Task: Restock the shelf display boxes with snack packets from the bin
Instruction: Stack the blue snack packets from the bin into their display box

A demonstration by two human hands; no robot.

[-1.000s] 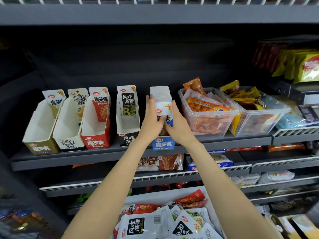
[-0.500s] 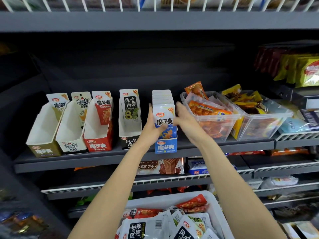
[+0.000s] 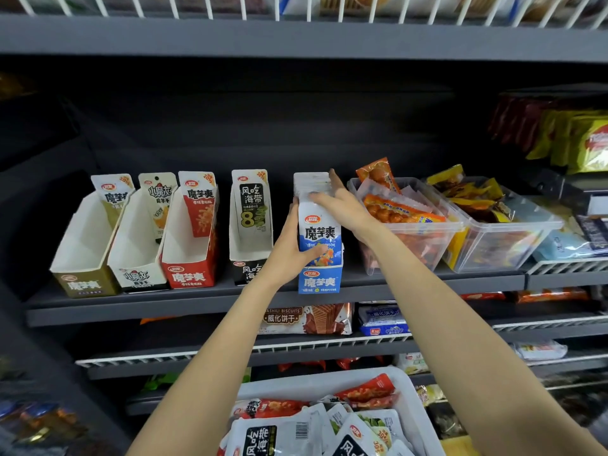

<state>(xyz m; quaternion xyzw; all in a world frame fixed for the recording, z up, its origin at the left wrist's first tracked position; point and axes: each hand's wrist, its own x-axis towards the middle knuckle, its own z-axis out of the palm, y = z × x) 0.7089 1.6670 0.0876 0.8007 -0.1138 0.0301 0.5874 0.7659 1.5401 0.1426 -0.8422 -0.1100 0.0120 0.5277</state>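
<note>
A row of blue-and-white snack packets (image 3: 318, 232) stands upright in the blue display box (image 3: 317, 282) on the middle shelf. My left hand (image 3: 289, 250) grips the front packet from the left, with the thumb across its face. My right hand (image 3: 342, 203) lies on top of the row with its fingers spread, reaching toward the rear packets (image 3: 309, 183). The white bin (image 3: 413, 393) at the bottom holds several black-and-white and red packets.
Left of the blue box stand olive (image 3: 82, 261), white (image 3: 138, 261), red (image 3: 190, 261) and black seaweed (image 3: 250, 238) display boxes, each showing only a rear packet. Two clear tubs (image 3: 457, 232) of snacks sit right of my hands. Lower shelves hold biscuit packs (image 3: 306, 319).
My right hand has left the side of the packet row and moved up onto its top. The front packet's face is now uncovered. My left hand stays on the row's left side.
</note>
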